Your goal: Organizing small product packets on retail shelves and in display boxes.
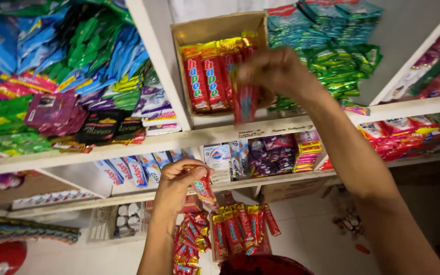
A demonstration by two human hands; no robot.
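Red-and-yellow foil sachet strip (244, 99): my right hand (276, 69) is pinching it shut-fingered, lowering into brown cardboard box (215, 30) on white shelf (210, 133). Left hand (176, 181), at seven o'clock, is clamping second red strip (204, 192). Stocking step; next probably seating strip beside standing ones.
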